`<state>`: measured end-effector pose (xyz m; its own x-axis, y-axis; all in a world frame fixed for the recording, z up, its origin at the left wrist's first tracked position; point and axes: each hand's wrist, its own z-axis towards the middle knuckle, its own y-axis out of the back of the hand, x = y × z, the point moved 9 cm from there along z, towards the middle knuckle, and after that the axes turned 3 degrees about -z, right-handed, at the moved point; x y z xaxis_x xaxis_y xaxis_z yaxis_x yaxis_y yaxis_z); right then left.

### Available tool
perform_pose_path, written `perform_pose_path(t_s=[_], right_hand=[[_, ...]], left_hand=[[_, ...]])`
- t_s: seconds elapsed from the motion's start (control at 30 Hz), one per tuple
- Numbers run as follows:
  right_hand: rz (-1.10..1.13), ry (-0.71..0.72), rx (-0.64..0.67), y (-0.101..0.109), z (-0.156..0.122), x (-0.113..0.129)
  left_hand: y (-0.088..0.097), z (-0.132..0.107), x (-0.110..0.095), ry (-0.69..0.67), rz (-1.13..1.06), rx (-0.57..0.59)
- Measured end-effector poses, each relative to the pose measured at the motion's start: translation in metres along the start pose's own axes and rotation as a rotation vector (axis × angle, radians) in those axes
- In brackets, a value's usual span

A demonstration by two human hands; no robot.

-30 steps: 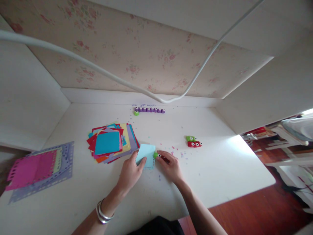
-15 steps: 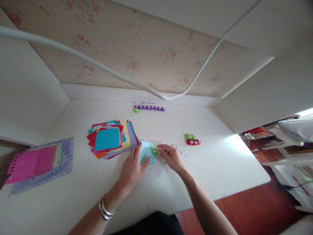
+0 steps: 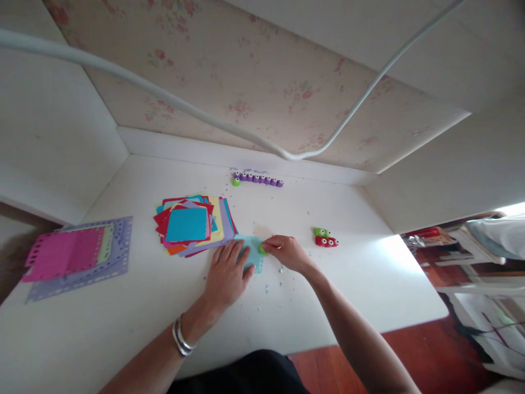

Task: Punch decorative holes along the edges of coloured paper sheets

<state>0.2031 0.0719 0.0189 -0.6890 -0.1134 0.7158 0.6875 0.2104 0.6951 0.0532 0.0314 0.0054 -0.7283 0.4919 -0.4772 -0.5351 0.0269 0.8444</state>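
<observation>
My left hand [image 3: 228,274] lies flat, fingers spread, pressing down a light blue paper square [image 3: 251,251] on the white desk [image 3: 123,328]. At the paper's right edge my right hand [image 3: 286,252] is closed over a small green punch [image 3: 261,249], most of which is hidden under the fingers. A stack of coloured paper squares [image 3: 191,225] sits just left of the blue sheet, touching it.
Green and red punches [image 3: 325,237] stand right of my right hand. A row of purple punches [image 3: 258,179] with one green lines the back wall. Punched pink and purple sheets [image 3: 77,253] lie far left. Paper bits dot the desk. A white cable [image 3: 287,156] hangs overhead.
My right hand has closed down over the green punch at the paper's edge. My left hand has slid further onto the blue sheet. The camera has shifted slightly.
</observation>
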Motion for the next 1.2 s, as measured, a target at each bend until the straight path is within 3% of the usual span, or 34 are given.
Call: perform_pose_path(t_s=[0.37,0.57,0.67,0.93,1.2], right_hand=[[0.042,-0.104,0.004,-0.002,0.001,-0.007],[0.095,-0.350,0.067,-0.010,0.000,-0.033],[0.077,-0.393,0.117,-0.013,0.001,-0.036],[-0.005,-0.343,0.131,-0.005,0.001,-0.018],[-0.339,-0.090,-0.111,0.003,0.007,0.001]], left_hand=[[0.001,0.002,0.001,0.009,0.030,0.016],[0.002,0.002,0.000,0.011,0.075,0.022],[0.003,0.002,-0.001,0.012,0.090,0.020],[0.003,0.001,0.000,0.017,0.094,0.015],[0.006,0.002,-0.001,0.018,0.077,0.004]])
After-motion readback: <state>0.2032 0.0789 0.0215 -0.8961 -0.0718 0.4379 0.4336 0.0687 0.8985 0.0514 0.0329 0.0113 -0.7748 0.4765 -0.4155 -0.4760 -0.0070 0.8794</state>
